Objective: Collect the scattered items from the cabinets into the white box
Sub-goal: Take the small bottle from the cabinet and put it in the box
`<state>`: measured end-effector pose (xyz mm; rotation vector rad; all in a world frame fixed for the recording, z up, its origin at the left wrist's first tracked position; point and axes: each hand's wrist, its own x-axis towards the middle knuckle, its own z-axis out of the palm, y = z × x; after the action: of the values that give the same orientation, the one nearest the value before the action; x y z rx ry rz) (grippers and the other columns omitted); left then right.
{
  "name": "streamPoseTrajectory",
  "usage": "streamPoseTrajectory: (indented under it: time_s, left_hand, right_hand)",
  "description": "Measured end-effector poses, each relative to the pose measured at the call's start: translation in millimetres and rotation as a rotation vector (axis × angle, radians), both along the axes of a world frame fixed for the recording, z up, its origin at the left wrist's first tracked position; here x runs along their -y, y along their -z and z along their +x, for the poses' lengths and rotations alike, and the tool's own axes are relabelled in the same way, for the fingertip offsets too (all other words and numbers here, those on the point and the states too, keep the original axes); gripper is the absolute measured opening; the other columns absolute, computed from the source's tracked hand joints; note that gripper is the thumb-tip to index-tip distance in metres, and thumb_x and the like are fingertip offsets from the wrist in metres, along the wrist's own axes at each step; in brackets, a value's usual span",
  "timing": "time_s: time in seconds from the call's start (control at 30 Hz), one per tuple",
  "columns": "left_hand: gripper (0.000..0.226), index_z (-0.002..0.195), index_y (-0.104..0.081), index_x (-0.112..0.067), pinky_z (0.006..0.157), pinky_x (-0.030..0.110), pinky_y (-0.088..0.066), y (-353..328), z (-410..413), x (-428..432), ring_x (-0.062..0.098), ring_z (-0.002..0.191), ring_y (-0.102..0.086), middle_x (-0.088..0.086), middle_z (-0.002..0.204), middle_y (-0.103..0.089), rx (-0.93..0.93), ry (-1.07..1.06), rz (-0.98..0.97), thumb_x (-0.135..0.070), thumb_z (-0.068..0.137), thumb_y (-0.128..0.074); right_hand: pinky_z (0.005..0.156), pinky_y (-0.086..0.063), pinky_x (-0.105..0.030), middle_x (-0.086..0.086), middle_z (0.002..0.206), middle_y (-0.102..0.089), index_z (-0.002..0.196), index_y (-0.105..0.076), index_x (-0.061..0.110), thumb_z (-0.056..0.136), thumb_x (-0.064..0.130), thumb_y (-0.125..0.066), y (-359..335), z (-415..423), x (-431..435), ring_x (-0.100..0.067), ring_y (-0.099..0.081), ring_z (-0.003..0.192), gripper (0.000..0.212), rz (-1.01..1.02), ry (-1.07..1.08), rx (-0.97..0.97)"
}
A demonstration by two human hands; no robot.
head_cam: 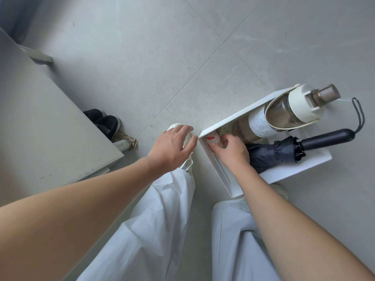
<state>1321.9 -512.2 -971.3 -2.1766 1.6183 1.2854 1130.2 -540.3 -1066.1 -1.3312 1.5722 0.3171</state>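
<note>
The white box [233,116] stands on the floor at the right. Inside it lie a large brown bottle [284,110] with a cream cap, a white paper roll [257,124] and a folded dark umbrella [280,151] whose black handle sticks out over the rim. My right hand [231,153] reaches into the box's near left corner and pinches a small pale packet with a red mark [212,138]. My left hand [172,147] hovers just left of the box with relaxed fingers, holding nothing.
A grey cabinet [40,122] fills the left side, with dark shoes [103,122] beneath its edge. My white trouser legs and pale shoes [187,138] stand beside the box. Grey floor tiles stretch beyond.
</note>
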Motion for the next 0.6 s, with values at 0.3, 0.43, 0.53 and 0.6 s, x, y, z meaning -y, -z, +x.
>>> streamPoseTrajectory:
  time_s: [0.3,0.43,0.53,0.6]
  left_hand:
    - [0.046,0.133,-0.052,-0.019,0.105,0.038,-0.036,1,-14,1,0.023,0.123,-0.052,-0.001,0.133,-0.057,-0.027,0.012,-0.012,-0.048,0.101,-0.035]
    - [0.044,0.131,-0.053,-0.019,0.104,0.041,-0.037,-2,-21,1,0.025,0.122,-0.052,0.000,0.133,-0.057,-0.042,0.006,-0.016,-0.047,0.102,-0.035]
    - [0.044,0.131,-0.053,-0.018,0.104,0.042,-0.037,-4,-22,1,0.025,0.121,-0.052,0.001,0.132,-0.058,-0.045,0.007,-0.020,-0.046,0.102,-0.035]
    - [0.044,0.131,-0.053,-0.017,0.104,0.041,-0.037,-6,-22,1,0.025,0.121,-0.052,0.001,0.132,-0.058,-0.046,0.015,-0.024,-0.045,0.102,-0.036]
  right_hand:
    - [0.084,-0.049,-0.033,0.002,0.111,-0.071,0.118,-0.064,0.024,0.087,0.047,-0.070,6,-5,-5,-0.026,-0.065,0.105,0.039,0.138,0.097,0.061]
    - [0.086,-0.045,-0.031,0.004,0.119,-0.067,0.130,-0.060,0.025,0.089,0.041,-0.070,-2,-11,-25,-0.022,-0.062,0.111,0.045,0.093,0.188,0.158]
    - [0.095,-0.044,-0.031,0.001,0.133,-0.059,0.136,-0.056,0.023,0.090,0.040,-0.069,-8,-16,-35,-0.019,-0.057,0.121,0.050,0.050,0.275,0.118]
    - [0.102,-0.047,-0.037,-0.001,0.135,-0.060,0.137,-0.057,0.021,0.090,0.035,-0.069,-9,-16,-38,-0.020,-0.057,0.125,0.050,0.090,0.313,0.148]
